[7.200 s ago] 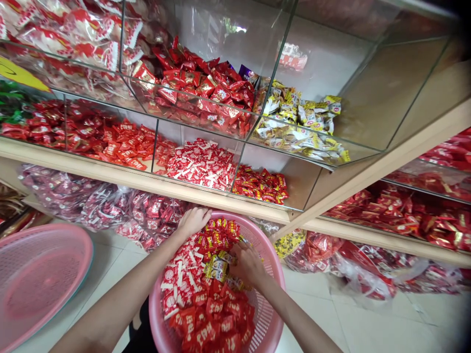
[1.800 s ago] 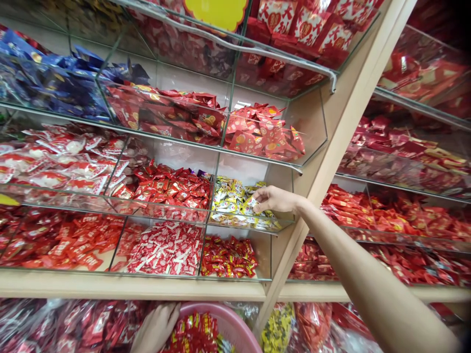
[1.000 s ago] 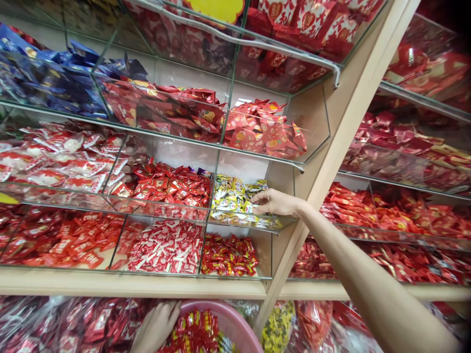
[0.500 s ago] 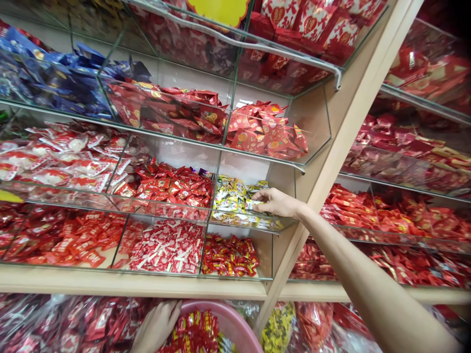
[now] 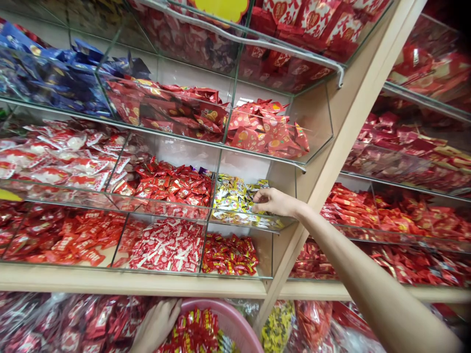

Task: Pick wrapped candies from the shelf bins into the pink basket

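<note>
My right hand [image 5: 274, 202] reaches into a clear shelf compartment of small yellow-and-white wrapped candies [image 5: 235, 196]. Its thumb and fingers are curled together just over the pile, and whatever may be between the fingertips is hidden. Lower down, my left hand [image 5: 156, 326] has its fingers bent over the left rim of a pink plastic basin [image 5: 241, 323]. Inside the basin lie red-and-yellow wrapped candies [image 5: 196, 328], with some yellow-and-white ones at the right side. The bottom of the basin is cut off by the frame edge.
Clear dividers and front lips split the shelves into bins. Red-wrapped candies [image 5: 176, 189] and pink-and-white ones [image 5: 167, 245] fill bins to the left. A slanting wooden post [image 5: 320, 191] stands beside my right forearm. Bagged sweets [image 5: 95, 323] lie under the wooden ledge [image 5: 128, 282].
My right hand's fingers have curled in slightly, and the pale wrapped candy seen at its fingertips before no longer shows. My left hand stays at the basin rim.
</note>
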`<state>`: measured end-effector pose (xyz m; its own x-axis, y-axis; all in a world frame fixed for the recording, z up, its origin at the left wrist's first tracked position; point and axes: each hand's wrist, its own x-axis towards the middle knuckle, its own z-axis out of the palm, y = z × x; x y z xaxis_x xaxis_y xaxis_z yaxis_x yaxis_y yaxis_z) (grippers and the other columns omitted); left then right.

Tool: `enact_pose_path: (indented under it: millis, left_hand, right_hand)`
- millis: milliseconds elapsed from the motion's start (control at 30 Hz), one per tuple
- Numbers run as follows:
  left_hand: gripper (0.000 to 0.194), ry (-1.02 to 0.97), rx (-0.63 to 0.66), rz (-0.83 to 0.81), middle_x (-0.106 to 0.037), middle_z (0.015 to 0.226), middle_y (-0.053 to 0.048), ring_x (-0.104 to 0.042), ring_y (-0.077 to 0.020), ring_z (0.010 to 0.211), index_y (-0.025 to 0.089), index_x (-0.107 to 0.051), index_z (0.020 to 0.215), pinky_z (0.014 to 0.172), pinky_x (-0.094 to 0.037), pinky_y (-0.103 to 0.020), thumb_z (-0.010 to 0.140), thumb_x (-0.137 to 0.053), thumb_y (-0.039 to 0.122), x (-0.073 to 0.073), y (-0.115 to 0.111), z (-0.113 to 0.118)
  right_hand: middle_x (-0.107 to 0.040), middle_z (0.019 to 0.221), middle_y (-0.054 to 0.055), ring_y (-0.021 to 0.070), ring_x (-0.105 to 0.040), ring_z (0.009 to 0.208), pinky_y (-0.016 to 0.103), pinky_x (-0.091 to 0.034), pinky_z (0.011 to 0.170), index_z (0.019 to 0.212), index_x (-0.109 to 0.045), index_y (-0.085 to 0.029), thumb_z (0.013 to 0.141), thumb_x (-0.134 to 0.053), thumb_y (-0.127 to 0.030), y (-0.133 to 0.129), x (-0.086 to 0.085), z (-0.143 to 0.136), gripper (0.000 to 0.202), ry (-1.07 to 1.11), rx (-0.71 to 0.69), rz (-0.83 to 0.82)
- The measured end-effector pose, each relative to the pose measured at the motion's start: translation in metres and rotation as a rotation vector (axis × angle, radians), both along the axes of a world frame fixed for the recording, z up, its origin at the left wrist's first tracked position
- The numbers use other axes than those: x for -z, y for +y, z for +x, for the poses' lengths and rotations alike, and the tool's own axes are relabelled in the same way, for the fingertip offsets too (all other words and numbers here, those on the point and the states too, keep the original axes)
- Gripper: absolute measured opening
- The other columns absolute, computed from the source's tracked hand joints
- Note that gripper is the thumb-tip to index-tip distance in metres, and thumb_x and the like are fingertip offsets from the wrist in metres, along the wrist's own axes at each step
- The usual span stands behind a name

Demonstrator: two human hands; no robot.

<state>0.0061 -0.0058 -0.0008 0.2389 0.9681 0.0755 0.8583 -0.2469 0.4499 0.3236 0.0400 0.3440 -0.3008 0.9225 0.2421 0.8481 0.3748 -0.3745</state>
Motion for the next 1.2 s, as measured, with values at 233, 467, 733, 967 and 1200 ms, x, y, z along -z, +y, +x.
enact_pose_path:
  millis: [233, 467, 733, 967, 1200]
  left_hand:
    - [0.041, -0.012, 0.008, 0.007, -0.066, 0.098, -0.007, -0.059, -0.0233, 0.098, 0.023, -0.061, 0.101, 0.082, -0.042, -0.031, 0.091, -0.025, 0.038, 0.003, 0.001, 0.000]
    - [0.040, 0.006, 0.010, 0.017, -0.066, 0.096, -0.007, -0.060, -0.0230, 0.096, 0.023, -0.061, 0.101, 0.080, -0.042, -0.031, 0.091, -0.025, 0.036, 0.003, 0.001, 0.000]
    - [0.039, 0.011, 0.012, 0.018, -0.066, 0.098, -0.006, -0.060, -0.0220, 0.097, 0.024, -0.062, 0.101, 0.081, -0.042, -0.029, 0.091, -0.026, 0.035, 0.004, 0.001, -0.001]
    - [0.039, -0.003, 0.010, 0.024, -0.066, 0.099, -0.005, -0.060, -0.0221, 0.098, 0.024, -0.062, 0.101, 0.082, -0.042, -0.029, 0.091, -0.026, 0.036, 0.003, 0.000, -0.001]
    - [0.040, 0.004, 0.005, 0.010, -0.067, 0.098, -0.005, -0.060, -0.0220, 0.098, 0.025, -0.062, 0.104, 0.083, -0.042, -0.028, 0.090, -0.026, 0.039, 0.006, 0.002, -0.001]
  right_hand:
    - [-0.066, 0.084, 0.004, 0.0127, -0.058, 0.074, 0.020, -0.045, 0.065, 0.088, -0.063, -0.013, 0.064, -0.049, -0.006, 0.009, -0.002, 0.004, 0.029, 0.083, 0.063, -0.103]
    - [-0.066, 0.079, 0.002, 0.0129, -0.056, 0.070, 0.020, -0.043, 0.064, 0.087, -0.066, -0.014, 0.065, -0.047, -0.006, 0.007, -0.001, 0.000, 0.030, -0.110, 0.071, -0.067]
    - [-0.064, 0.083, 0.005, 0.0140, -0.054, 0.073, 0.024, -0.044, 0.068, 0.097, -0.062, -0.011, 0.072, -0.054, -0.017, 0.008, 0.000, 0.006, 0.027, -0.006, 0.039, -0.111]
    - [-0.059, 0.084, 0.004, 0.0115, -0.049, 0.067, 0.025, -0.043, 0.062, 0.097, -0.059, -0.014, 0.074, -0.055, -0.027, 0.000, 0.000, 0.002, 0.026, 0.222, -0.005, -0.177]
    - [-0.055, 0.079, 0.002, 0.0101, -0.043, 0.065, 0.023, -0.037, 0.054, 0.088, -0.061, -0.016, 0.072, -0.059, -0.042, -0.007, -0.001, -0.005, 0.031, 0.296, -0.039, -0.258]
